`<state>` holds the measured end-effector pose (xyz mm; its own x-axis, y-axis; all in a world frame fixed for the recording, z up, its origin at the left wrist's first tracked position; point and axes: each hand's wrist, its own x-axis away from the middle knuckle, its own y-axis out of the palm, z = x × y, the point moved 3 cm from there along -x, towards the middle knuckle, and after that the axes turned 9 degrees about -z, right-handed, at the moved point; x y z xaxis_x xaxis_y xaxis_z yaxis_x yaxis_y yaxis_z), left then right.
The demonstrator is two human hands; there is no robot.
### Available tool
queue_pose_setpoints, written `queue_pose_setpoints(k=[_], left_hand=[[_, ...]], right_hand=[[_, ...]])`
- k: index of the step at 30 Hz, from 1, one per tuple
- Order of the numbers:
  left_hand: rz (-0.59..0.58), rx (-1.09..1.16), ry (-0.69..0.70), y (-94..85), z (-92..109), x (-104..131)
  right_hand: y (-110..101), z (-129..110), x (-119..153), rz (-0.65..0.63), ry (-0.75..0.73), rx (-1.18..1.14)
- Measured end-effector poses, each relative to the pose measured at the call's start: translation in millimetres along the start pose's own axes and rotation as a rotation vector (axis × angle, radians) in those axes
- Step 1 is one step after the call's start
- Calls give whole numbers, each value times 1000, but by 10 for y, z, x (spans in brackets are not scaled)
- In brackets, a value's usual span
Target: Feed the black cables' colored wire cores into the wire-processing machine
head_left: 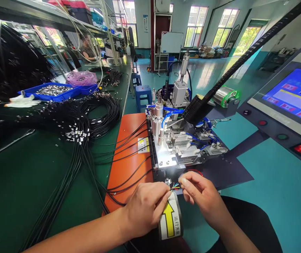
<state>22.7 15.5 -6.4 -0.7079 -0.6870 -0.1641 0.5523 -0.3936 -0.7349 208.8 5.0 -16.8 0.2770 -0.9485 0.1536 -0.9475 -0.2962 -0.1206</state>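
Cables cover the green tabletop (pixel 42 168) beside a teal floor (pixel 279 196).

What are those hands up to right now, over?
Left hand: pinching a black cable's end, colored wires fanned out. Right hand: fingertips at the wire tips. Machine just beyond.

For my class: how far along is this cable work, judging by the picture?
Looks done: the cable end is opened, its coloured wires fanned out. In hand: the left hand grips just behind them; the right hand is close to their tips. Seemingly left: those loose wire tips, which sit outside the machine. How many of the piled cables are finished, I can't tell.
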Motion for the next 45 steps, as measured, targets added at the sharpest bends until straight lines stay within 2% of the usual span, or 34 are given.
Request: queue_pose_setpoints(k=[6, 12, 16, 27, 33, 45], left_hand=[[8, -9, -8, -2, -5, -11], [-3, -21, -19, 17, -20, -3], [5, -11, -39, 1, -32, -11], [39, 35, -64, -35, -125, 4], [26, 2, -111, -19, -154, 13], [9, -56, -122, -11, -158, 0]], right_hand=[[64, -97, -64, -52, -11, 69], [71, -74, -82, -42, -18, 151], [89, -19, -83, -21, -23, 176], [193, 283, -193, 138, -34, 217], [225, 371, -207, 151, -15, 245], [254, 385, -206, 148, -15, 230]])
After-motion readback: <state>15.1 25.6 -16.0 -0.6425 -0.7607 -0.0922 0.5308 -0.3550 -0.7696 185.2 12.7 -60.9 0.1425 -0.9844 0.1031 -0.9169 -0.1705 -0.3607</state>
